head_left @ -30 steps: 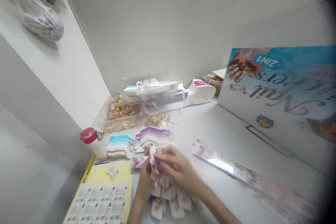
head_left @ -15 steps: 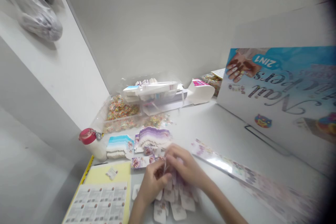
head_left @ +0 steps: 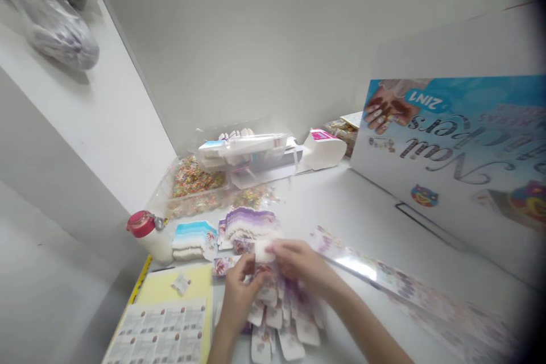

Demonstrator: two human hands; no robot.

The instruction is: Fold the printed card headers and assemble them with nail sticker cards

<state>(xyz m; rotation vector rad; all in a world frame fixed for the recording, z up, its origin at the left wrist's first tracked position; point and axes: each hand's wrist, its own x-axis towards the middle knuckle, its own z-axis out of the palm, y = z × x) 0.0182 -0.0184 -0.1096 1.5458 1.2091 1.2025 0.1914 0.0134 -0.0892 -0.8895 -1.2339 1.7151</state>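
Observation:
In the middle foreground, my left hand curls its thumb and fingers around the lower edge of a small white and purple printed packet. My right hand pinches the packet's white upper part from the right. Blur hides its exact form and where the fingertips meet. Under and in front of both hands lies a loose heap of similar white packets with purple parts. Just beyond are a fanned stack of purple and white packets and a flat printed packet.
A stack of blue and white packets stands beside a red-capped bottle. Label sheets lie on yellow paper at left. Bins of colourful bits line the back. Glossy printed strips and a large box are at right.
My hands have parted slightly, the left shifting a little left and the right a little right. The packet's white part now shows between them.

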